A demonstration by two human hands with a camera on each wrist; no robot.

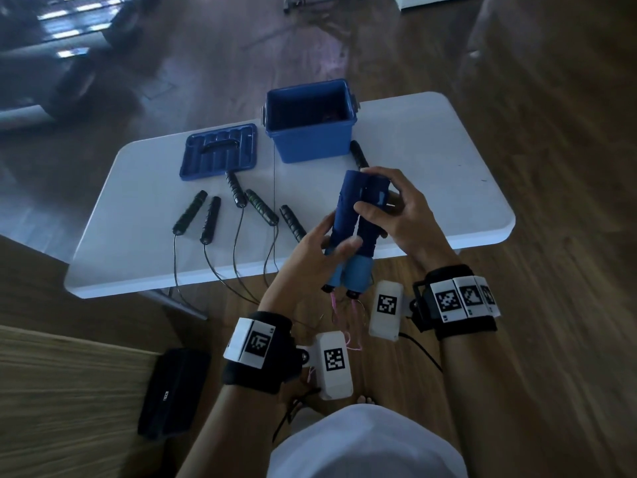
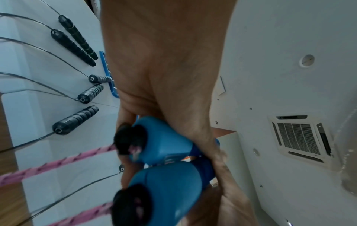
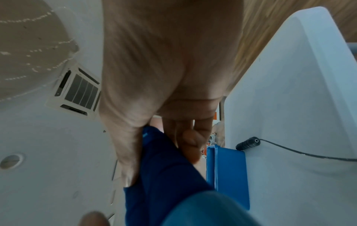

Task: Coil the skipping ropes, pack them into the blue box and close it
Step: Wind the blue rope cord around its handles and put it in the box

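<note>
White table (image 1: 431, 160) in front of me. Blue box (image 1: 312, 141) stands open at its far edge; its lid (image 1: 220, 151) lies flat just left of it. Six black rope handles (image 1: 260, 207) lie on the table, thin cords trailing over the near edge. I hold two blue handles (image 1: 355, 215) side by side above the near edge: my right hand (image 1: 396, 215) curled round the upper ends, my left hand (image 1: 310, 257) gripping the lower. Pink rope (image 1: 350, 326) hangs from them.

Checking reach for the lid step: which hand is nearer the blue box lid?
Left. The left hand grips the blue handles low, on the blue box lid's side; the right hand grips them farther right.
</note>
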